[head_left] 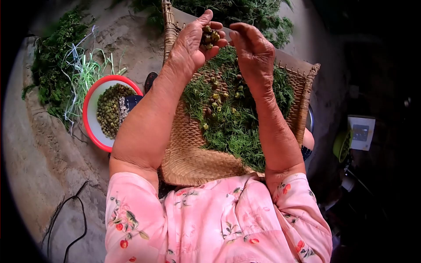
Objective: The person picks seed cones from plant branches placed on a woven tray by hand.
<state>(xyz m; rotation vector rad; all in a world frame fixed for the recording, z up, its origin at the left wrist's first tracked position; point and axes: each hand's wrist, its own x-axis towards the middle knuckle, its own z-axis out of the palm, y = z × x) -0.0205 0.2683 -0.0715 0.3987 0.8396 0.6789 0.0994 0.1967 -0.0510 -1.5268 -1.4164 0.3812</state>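
Note:
My left hand (193, 41) is cupped, palm up, around several small greenish-brown seed cones (209, 37). Close beside it, my right hand (254, 52) has its thumb and fingertips drawn together; whether anything is pinched there is too small to make out. Both hands are over the far part of a woven wicker tray (188, 160) on my lap. Feathery green conifer sprigs (228, 136) cover much of the tray, with loose cones (215, 98) scattered among them.
To the left stands a white bowl with a red rim (87, 116), partly filled with cones. Beyond it lie pale plastic strands (85, 72) and a pile of green branches (57, 65). More branches (250, 15) lie past the tray. A black cable (81, 201) curls on the floor.

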